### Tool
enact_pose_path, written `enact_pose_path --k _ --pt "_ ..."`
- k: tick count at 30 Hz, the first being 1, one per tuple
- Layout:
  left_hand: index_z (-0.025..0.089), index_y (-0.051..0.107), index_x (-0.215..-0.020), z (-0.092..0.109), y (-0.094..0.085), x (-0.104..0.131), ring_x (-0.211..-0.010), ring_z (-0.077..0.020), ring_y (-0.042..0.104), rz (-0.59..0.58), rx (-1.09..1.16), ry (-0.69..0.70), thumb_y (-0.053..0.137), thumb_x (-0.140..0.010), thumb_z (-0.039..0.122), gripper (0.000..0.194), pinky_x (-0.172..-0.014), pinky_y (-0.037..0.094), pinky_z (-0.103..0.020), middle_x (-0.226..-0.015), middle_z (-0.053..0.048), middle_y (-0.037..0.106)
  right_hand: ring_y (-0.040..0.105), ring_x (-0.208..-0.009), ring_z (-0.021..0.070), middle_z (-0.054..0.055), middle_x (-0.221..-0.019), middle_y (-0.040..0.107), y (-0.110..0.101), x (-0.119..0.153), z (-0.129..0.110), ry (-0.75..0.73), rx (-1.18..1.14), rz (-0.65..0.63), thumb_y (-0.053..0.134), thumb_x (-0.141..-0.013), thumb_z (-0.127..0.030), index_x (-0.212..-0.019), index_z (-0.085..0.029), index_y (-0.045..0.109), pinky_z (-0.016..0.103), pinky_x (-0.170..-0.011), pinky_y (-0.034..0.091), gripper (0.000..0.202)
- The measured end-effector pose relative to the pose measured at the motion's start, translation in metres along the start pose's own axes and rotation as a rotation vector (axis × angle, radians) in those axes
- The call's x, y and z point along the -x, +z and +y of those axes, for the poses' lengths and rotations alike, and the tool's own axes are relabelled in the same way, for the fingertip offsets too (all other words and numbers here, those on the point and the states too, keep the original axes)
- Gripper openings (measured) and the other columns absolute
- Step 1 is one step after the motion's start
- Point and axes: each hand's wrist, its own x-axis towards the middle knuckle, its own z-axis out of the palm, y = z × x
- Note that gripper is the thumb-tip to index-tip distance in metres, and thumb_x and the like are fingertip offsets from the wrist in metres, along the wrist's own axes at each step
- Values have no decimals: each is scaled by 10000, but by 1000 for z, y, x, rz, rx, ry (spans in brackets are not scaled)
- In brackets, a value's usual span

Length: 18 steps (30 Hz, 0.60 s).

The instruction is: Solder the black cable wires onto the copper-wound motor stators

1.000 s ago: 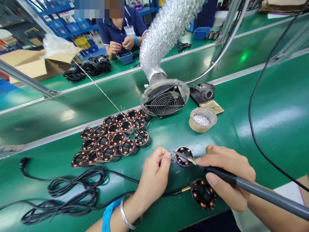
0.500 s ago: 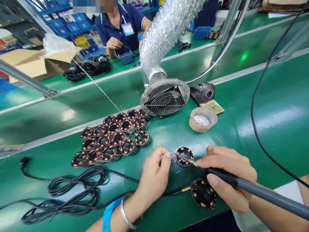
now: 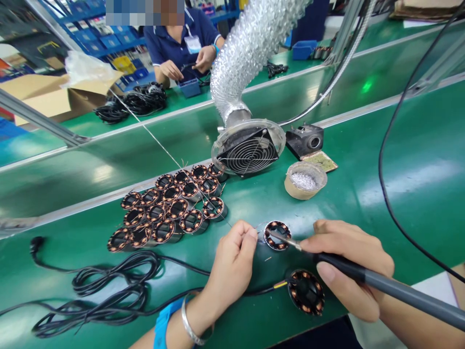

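Observation:
My left hand point(image 3: 236, 257) pinches a thin solder wire point(image 3: 225, 221) that comes down from the upper left. Its fingertips are just left of a small ring of copper coils point(image 3: 277, 235) on the green bench. In my right hand point(image 3: 352, 266) is a soldering iron point(image 3: 392, 286), its metal tip over the upper left part of that ring. Nearer to me lies a second coil ring point(image 3: 306, 292) with a black cable joined to it by coloured leads. Fine wire ends show between my left fingertips and the first ring.
Several coil rings point(image 3: 178, 208) stand grouped at left, behind coiled black cables point(image 3: 109, 286). A fan hood point(image 3: 250, 150), a tub of silvery bits point(image 3: 305, 180) and an iron holder point(image 3: 307, 140) are further back. A person point(image 3: 181, 43) works across the bench.
The iron and my right hand have shifted slightly right, its tip drawn back from the wire ends. My left hand is nearly still. Across the bench, the person's hands have come closer together.

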Motion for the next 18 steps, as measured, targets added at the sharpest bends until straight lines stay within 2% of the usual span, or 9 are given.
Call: enact_pose_path --k 5,8,10,13,16,18 --pt "204 472 -756 2 -1 1 -494 -98 283 -36 62 -39 425 -970 441 323 -470 252 -196 -552 77 366 517 -505 154 30 -678 606 6 6 10 -46 -1 148 536 -797 -153 -1123 -184 656 299 -459 420 348" --pt "204 472 -735 3 -2 0 -473 -98 284 -49 65 -33 416 -964 478 361 -462 250 -202 -538 73 389 579 -540 137 17 -727 649 12 4 16 -47 3 183 549 -855 -114 -1257 -190 604 273 -486 484 413" --pt "206 472 -718 3 -3 0 -466 -101 296 -55 51 -23 407 -959 510 394 -459 246 -212 -533 64 406 626 -593 124 10 -768 683 16 -2 18 -52 24 128 559 -875 -65 -1274 -199 589 244 -548 530 422" --pt "206 466 -695 3 -5 1 -468 -107 313 -67 34 -3 369 -969 546 448 -460 243 -229 -542 50 425 665 -678 122 26 -833 719 23 -13 22 -110 84 -42 581 -888 -53 -1116 -194 645 232 -639 555 276" --pt "205 446 -677 3 -7 3 -488 -111 330 -84 24 24 320 -994 538 477 -476 250 -243 -570 40 442 645 -648 115 21 -782 704 33 -22 29 -236 102 -152 559 -922 -99 -1038 -181 656 228 -618 523 172" --pt "207 447 -696 5 -8 4 -519 -119 370 -104 2 48 319 -1004 511 451 -501 270 -250 -588 36 462 604 -591 108 2 -706 664 38 -25 32 -306 112 -171 530 -937 -111 -1030 -176 658 227 -578 485 172"
